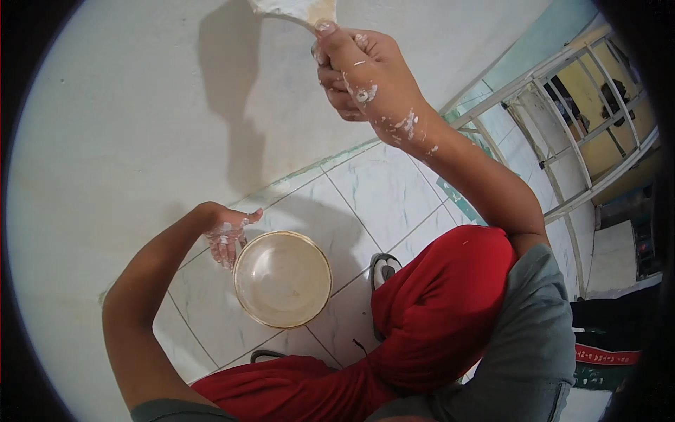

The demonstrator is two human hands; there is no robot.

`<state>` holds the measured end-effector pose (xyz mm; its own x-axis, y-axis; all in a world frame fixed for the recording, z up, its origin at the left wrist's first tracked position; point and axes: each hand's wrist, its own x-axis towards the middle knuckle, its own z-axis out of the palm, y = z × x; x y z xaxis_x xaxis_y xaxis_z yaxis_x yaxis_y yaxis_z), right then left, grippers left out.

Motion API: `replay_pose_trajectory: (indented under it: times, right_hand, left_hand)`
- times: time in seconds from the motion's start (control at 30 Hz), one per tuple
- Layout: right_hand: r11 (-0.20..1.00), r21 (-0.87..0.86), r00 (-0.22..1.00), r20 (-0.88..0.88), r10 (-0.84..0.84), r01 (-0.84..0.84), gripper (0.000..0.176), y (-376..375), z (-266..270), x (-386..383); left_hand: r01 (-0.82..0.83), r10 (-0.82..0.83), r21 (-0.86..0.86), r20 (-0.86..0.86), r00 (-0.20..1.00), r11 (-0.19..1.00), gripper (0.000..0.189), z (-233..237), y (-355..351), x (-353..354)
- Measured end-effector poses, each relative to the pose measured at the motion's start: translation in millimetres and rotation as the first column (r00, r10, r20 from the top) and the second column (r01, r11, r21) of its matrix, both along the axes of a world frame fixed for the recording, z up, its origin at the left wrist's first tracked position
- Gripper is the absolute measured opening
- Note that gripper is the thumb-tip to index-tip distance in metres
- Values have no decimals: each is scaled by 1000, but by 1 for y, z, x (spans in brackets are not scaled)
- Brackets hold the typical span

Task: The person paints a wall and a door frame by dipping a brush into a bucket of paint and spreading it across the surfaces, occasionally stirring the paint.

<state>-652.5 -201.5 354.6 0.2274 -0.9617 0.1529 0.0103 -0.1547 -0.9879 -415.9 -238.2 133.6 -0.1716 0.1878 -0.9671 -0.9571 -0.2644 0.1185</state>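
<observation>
My right hand [365,81] is raised in front of the wall, its fingers wrapped round the handle of a flat tool [292,8] that carries white paste and is cut off by the top edge. White paste specks its knuckles and wrist. Lower down, my left hand [228,235] hangs beside the rim of a round, pale container [283,280], thumb stretched out and fingers pointing down, smeared with white paste. Whether its fingertips touch the container's outer side is unclear. The container's inside looks pale and smeared.
A pale wall [126,126] rises on the left and ahead, meeting a tiled floor [373,183]. A metal frame [569,133] stands at the right. My red-clad knee [443,302] and a sandalled foot [384,271] are right of the container. Dark fabric [619,316] lies at the far right.
</observation>
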Motion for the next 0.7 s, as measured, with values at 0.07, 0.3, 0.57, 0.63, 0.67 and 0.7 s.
replay_pose_trajectory:
  times: [0.07, 0.3, 0.57, 0.63, 0.67, 0.7]
  right_hand:
    - [1000, 13, 1000, 14, 9, -9, 33, -11, -12, 0]
    - [929, 363, 987, -161, -18, 76, 36, -28, -159, -24]
    - [810, 575, 929, -349, 120, 111, 33, -22, -150, -23]
    - [816, 570, 948, -302, 100, 95, 34, -18, -119, -12]
    - [820, 566, 965, -252, 77, 82, 35, -16, -105, -7]
    - [836, 538, 966, -255, 37, 110, 36, -11, -95, -1]
  left_hand:
    - [-11, 11, -3, 19, 1000, 1000, 115, -6, -1, 0]
    - [0, 0, -4, 18, 1000, 1000, 112, -9, 2, 0]
    - [-6, 6, 9, 29, 1000, 1000, 113, -12, -3, -3]
    - [0, 1, -9, 75, 997, 1000, 113, -10, -2, -7]
    - [-5, 6, -8, 74, 997, 1000, 113, -11, -3, -5]
    - [-2, 2, 1, 62, 998, 1000, 113, -14, -4, -4]
